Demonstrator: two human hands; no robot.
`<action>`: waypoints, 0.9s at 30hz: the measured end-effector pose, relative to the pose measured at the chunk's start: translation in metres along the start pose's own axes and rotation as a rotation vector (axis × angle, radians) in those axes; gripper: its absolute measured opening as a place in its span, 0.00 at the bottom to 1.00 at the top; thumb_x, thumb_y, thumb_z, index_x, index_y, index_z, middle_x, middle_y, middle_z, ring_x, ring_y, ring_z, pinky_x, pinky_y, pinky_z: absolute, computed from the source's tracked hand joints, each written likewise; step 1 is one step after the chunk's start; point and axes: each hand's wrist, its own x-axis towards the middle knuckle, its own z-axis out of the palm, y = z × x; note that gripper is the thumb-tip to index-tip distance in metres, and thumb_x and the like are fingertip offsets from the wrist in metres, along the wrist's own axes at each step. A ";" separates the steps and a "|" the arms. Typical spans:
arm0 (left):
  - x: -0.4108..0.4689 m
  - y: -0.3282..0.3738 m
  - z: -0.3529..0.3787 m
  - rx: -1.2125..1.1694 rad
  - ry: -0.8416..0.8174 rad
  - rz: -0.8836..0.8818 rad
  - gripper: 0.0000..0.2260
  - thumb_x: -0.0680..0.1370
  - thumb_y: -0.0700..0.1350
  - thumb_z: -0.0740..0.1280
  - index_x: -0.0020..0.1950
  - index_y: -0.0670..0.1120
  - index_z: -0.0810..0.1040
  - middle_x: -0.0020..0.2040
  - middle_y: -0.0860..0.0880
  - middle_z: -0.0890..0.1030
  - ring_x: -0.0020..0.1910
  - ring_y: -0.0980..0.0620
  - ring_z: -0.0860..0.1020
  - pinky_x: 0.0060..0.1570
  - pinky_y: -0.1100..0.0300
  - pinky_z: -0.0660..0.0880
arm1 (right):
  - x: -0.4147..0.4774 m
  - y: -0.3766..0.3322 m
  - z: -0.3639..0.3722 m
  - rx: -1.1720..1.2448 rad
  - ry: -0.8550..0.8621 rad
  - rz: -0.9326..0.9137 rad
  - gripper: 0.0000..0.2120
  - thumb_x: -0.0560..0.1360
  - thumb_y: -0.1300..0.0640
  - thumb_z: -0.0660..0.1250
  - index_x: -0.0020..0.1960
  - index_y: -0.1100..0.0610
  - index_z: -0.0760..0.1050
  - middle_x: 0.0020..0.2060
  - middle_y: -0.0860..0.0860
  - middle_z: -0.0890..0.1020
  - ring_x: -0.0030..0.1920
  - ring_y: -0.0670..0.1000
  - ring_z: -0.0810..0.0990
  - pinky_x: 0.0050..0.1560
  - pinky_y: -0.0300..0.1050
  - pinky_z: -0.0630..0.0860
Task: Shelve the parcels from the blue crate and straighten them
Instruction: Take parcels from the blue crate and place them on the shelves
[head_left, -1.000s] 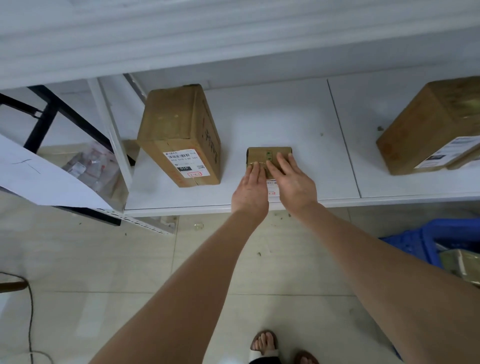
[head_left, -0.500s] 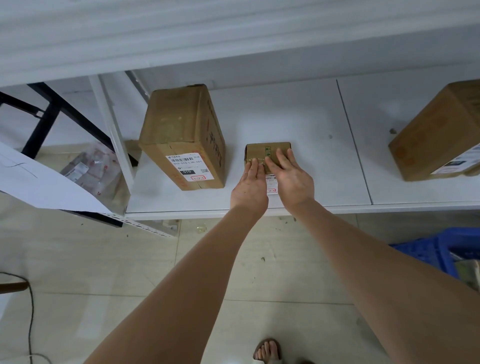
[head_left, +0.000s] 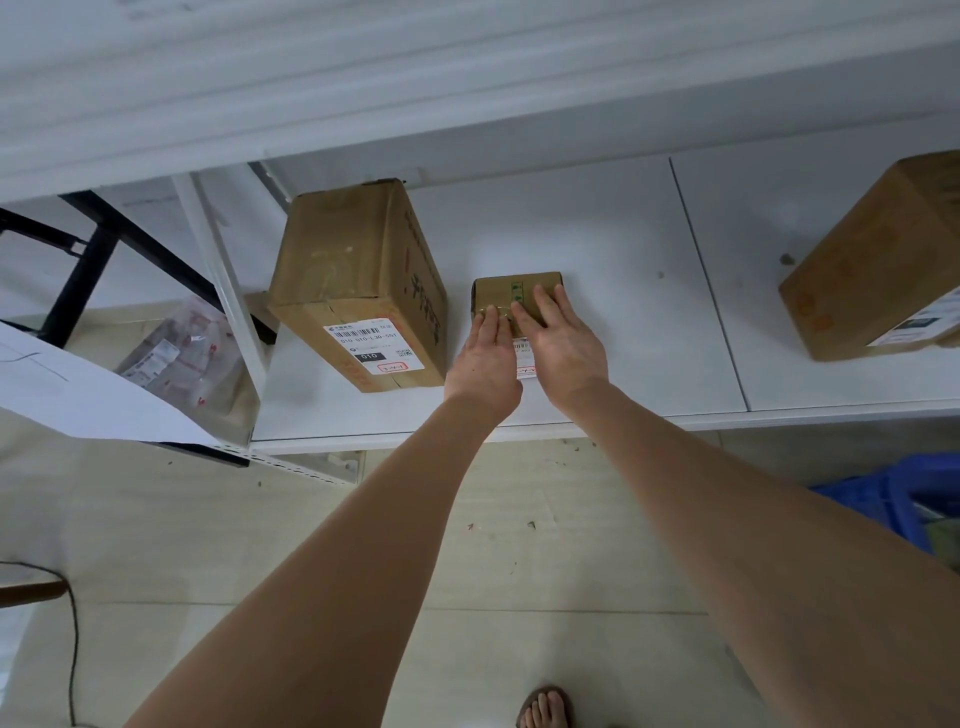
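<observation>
Bag (head_left: 176, 358): clear plastic, on the floor left of the shelf (head_left: 623, 332); contents too blurred to tell.

Big box (head_left: 358, 280): cardboard, on the shelf at its left end, label facing front.

Left hand (head_left: 485, 358): released, fingers straight, flat on the small parcel (head_left: 498, 293).

Small parcel: brown, on the shelf just right of the big box, apart from it, near the front edge.

Right hand (head_left: 563, 348): released, fingers straight, pressing the parcel's top.

Right box (head_left: 878, 270): cardboard, on the shelf, well apart.

Crate (head_left: 883, 499): blue, on the floor, lower right.
</observation>
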 end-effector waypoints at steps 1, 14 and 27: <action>-0.001 0.001 -0.002 0.017 -0.007 0.003 0.34 0.79 0.39 0.61 0.78 0.41 0.43 0.79 0.45 0.43 0.78 0.49 0.43 0.76 0.57 0.47 | -0.002 -0.001 -0.002 -0.003 -0.005 -0.005 0.34 0.79 0.61 0.62 0.79 0.50 0.49 0.79 0.53 0.46 0.78 0.55 0.43 0.75 0.47 0.53; -0.046 0.051 -0.059 0.029 -0.070 0.047 0.33 0.76 0.40 0.65 0.77 0.45 0.53 0.78 0.47 0.50 0.76 0.46 0.54 0.69 0.53 0.62 | -0.071 0.014 -0.067 -0.032 -0.109 0.178 0.41 0.76 0.67 0.61 0.79 0.53 0.39 0.78 0.56 0.40 0.78 0.57 0.39 0.77 0.52 0.44; -0.077 0.208 -0.067 0.107 -0.187 0.457 0.31 0.78 0.41 0.64 0.77 0.44 0.52 0.78 0.45 0.49 0.78 0.48 0.48 0.73 0.55 0.55 | -0.196 0.107 -0.139 0.050 -0.081 0.569 0.37 0.78 0.63 0.61 0.79 0.55 0.43 0.78 0.57 0.46 0.78 0.59 0.41 0.77 0.54 0.45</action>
